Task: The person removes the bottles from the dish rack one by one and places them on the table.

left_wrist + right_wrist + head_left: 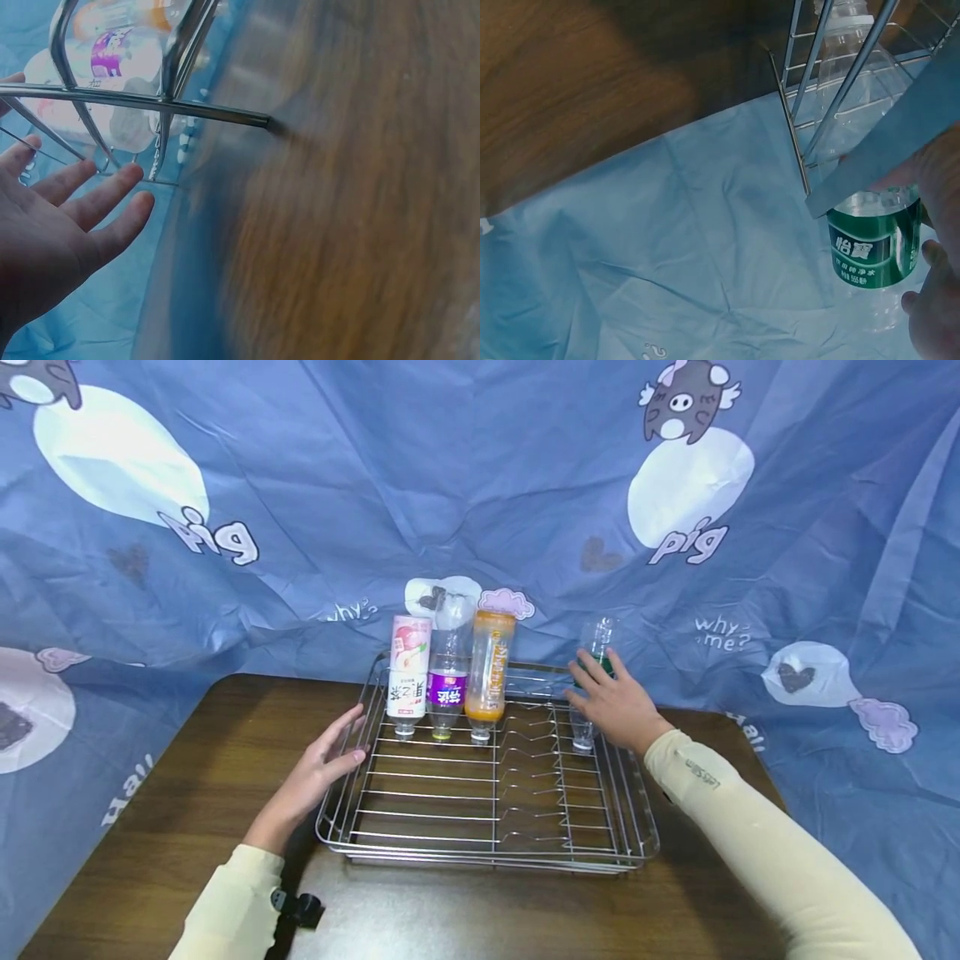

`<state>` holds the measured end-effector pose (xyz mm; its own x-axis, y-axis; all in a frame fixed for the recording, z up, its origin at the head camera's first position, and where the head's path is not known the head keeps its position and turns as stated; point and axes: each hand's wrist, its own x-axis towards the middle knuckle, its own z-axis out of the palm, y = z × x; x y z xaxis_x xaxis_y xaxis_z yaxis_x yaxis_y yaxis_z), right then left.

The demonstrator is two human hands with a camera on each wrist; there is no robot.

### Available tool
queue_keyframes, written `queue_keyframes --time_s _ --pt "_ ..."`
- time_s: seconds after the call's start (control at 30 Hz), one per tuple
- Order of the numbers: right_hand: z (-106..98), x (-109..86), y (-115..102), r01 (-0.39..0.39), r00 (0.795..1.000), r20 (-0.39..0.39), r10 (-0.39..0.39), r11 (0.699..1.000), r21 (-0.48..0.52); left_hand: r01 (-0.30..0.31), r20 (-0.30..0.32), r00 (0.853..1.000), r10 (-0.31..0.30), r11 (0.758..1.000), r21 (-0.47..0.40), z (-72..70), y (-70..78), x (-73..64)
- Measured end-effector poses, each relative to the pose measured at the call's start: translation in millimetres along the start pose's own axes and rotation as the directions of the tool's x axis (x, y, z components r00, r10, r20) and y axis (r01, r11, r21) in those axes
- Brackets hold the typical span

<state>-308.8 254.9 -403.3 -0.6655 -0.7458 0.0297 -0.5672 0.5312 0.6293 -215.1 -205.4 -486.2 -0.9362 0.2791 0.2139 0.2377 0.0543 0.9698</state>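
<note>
A clear bottle with a green label [866, 251] stands upside down in the back right of the wire rack [495, 793], its neck lowest. My right hand [618, 706] is at that bottle with fingers spread and fairly straight, covering its middle in the head view; exact contact is hard to see. Beside the rack's left side is my left hand [318, 772], fingers apart and holding nothing. At the back left stand three more upside-down bottles: a pink-and-white one [409, 672], a clear one with a purple label [447, 687] and an orange one [491, 668].
Rack and bottles are on a brown wooden table [420, 910]. Wavy wire dividers [528, 768] run front to back in the rack's right half. Behind the table hangs a blue cloth [480, 485] with pig prints.
</note>
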Motion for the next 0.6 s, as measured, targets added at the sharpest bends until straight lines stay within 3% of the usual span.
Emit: queue_keyframes --time_s 0.17,0.37,0.6 --pt "1.0 4.6 -2.4 -0.003 1.000 0.020 0.003 0.999 -0.042 0.006 0.001 1.000 -0.006 1.000 0.029 -1.4 0.4 -1.3" --pt "1.7 8.4 -5.3 -0.001 1.000 0.026 0.004 0.996 -0.087 0.061 -0.010 0.998 -0.060 0.997 0.039 -0.6 0.0 -4.3" --pt "5.7 9.7 -10.0 -0.011 0.995 0.096 0.024 0.990 -0.140 0.065 -0.009 0.998 -0.065 0.997 0.042 -0.4 1.0 -3.8"
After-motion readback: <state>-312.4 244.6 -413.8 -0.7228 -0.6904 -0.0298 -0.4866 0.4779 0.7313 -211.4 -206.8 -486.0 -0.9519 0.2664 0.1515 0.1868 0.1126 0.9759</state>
